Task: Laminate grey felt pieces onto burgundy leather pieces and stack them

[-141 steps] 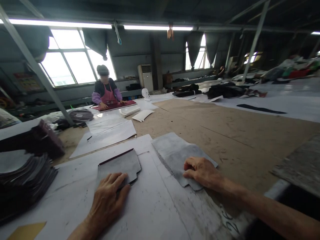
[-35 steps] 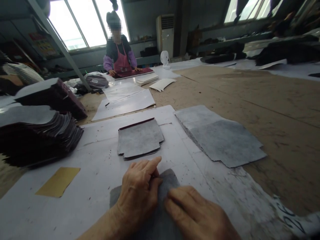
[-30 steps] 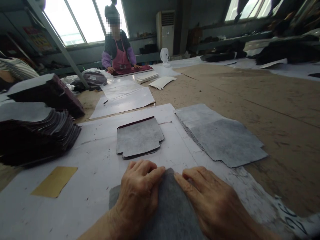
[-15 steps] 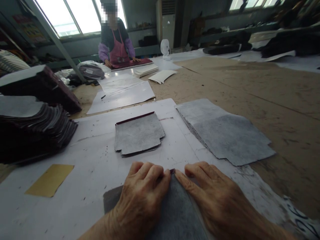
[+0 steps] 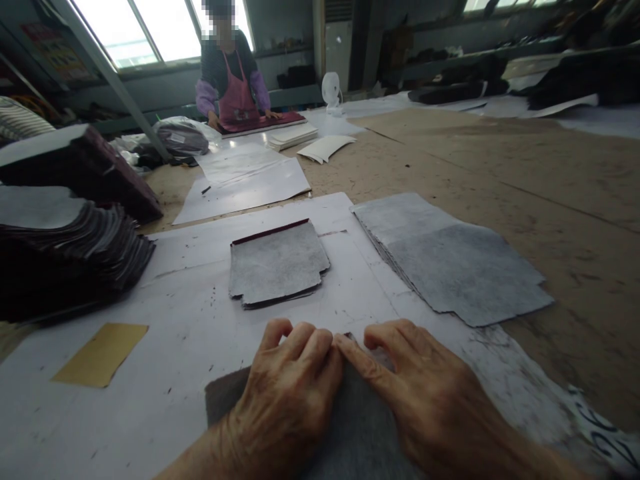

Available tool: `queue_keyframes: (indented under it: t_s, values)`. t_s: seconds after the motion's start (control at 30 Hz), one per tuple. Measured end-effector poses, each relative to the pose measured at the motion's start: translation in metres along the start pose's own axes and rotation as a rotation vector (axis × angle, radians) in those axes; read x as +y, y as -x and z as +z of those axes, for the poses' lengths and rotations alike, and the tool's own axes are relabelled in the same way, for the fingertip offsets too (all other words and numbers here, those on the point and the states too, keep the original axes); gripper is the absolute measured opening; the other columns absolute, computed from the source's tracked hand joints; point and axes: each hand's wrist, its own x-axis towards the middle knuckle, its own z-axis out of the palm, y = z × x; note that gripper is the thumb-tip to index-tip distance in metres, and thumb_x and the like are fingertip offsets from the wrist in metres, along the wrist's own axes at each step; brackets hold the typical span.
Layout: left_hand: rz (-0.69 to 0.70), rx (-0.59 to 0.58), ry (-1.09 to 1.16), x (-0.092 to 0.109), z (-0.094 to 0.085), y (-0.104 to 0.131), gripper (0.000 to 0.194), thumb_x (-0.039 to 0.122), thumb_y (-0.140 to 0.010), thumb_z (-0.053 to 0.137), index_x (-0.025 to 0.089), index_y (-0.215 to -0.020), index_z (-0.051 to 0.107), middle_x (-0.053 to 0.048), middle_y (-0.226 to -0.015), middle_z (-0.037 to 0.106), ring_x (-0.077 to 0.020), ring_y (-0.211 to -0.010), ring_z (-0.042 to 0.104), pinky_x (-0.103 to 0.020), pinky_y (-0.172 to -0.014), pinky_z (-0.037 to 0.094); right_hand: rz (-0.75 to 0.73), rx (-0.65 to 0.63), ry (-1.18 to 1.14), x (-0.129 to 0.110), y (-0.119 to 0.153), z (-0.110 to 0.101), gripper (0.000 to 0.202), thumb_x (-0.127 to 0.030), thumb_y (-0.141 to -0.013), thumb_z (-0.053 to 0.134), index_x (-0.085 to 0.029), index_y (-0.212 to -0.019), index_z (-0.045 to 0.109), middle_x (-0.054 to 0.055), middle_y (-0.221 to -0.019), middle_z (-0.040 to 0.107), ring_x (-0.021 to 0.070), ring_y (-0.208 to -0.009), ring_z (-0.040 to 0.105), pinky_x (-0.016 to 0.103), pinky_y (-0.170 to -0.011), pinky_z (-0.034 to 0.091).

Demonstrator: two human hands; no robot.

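A grey fabric piece [image 5: 357, 427] lies at the bottom centre, partly covered by both hands. My left hand [image 5: 293, 383] is closed, its fingers curled on the fabric's far edge. My right hand [image 5: 425, 380] grips the same edge, its index finger reaching to my left fingertips. A small bit of dark red shows at that edge. Beyond the hands sits a small grey piece [image 5: 280, 263] with a dark red folded top edge. To the right lies a stack of larger grey pieces [image 5: 450, 260].
Tall stacks of dark material [image 5: 65, 253] stand at the left, near a yellow card [image 5: 100, 355]. White sheets [image 5: 250, 190] and a small white fan [image 5: 331, 92] are farther back. A person [image 5: 233, 80] in a pink apron works across the table [image 5: 500, 160].
My right index finger has moved left along the fabric's edge to my left fingertips. My left hand has shifted slightly right.
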Motion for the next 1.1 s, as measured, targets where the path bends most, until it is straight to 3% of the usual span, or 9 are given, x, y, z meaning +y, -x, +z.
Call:
queue_keyframes:
  t_s: [0.2,0.4,0.63,0.77,0.97,1.1]
  values:
    - [0.028,0.0,0.014,-0.002,-0.001,0.0,0.028,0.01,-0.09,0.032,0.008,-0.102,0.057,-0.006,-0.08,0.057,-0.0186,-0.073,0.049,-0.039,-0.072,0.036,0.032,-0.07,0.065,-0.006,0.003,0.005,0.037,-0.004,-0.08,0.034,-0.007,-0.104,0.062,0.011,-0.083,0.058,0.0214,-0.075,0.049,0.038,-0.064,0.046]
    - [0.028,0.031,0.116,-0.02,-0.01,0.016,0.026,0.008,-0.089,0.037,0.009,-0.108,0.055,-0.007,-0.086,0.057,-0.017,-0.075,0.049,-0.035,-0.069,0.04,0.022,-0.085,0.096,-0.004,0.003,0.004,0.039,-0.002,-0.077,0.035,-0.009,-0.103,0.062,0.01,-0.084,0.058,0.0218,-0.076,0.049,0.037,-0.065,0.045]
    - [0.069,0.001,0.124,-0.032,-0.018,0.035,0.028,0.003,-0.086,0.039,0.006,-0.111,0.053,-0.009,-0.087,0.055,-0.0174,-0.077,0.048,-0.034,-0.067,0.044,-0.058,-0.103,0.162,-0.003,0.003,0.005,0.04,-0.002,-0.08,0.03,-0.008,-0.104,0.062,0.012,-0.088,0.06,0.0239,-0.081,0.052,0.04,-0.066,0.046]
    - [0.062,-0.012,0.118,-0.029,-0.015,0.035,0.027,0.005,-0.087,0.038,0.006,-0.11,0.053,-0.009,-0.086,0.054,-0.0173,-0.076,0.046,-0.034,-0.068,0.044,-0.14,-0.093,0.167,-0.004,-0.002,0.003,0.038,-0.001,-0.083,0.029,-0.005,-0.103,0.061,0.013,-0.102,0.061,0.0242,-0.097,0.051,0.039,-0.078,0.045]
    - [0.015,-0.048,0.149,-0.031,-0.012,0.033,0.028,0.006,-0.087,0.036,0.009,-0.107,0.055,-0.008,-0.085,0.053,-0.0183,-0.076,0.045,-0.036,-0.067,0.042,-0.257,-0.141,0.062,-0.007,-0.012,0.0,0.041,0.002,-0.083,0.026,-0.005,-0.103,0.061,0.009,-0.101,0.063,0.0199,-0.097,0.053,0.037,-0.088,0.044]
    - [-0.003,-0.036,0.125,-0.032,-0.012,0.031,0.03,0.005,-0.086,0.032,0.012,-0.104,0.056,-0.006,-0.081,0.053,-0.017,-0.072,0.045,-0.034,-0.064,0.04,-0.147,-0.209,-0.115,0.012,-0.011,-0.005,0.038,-0.006,-0.085,0.032,-0.01,-0.11,0.059,0.007,-0.104,0.063,0.0175,-0.097,0.055,0.032,-0.082,0.049]
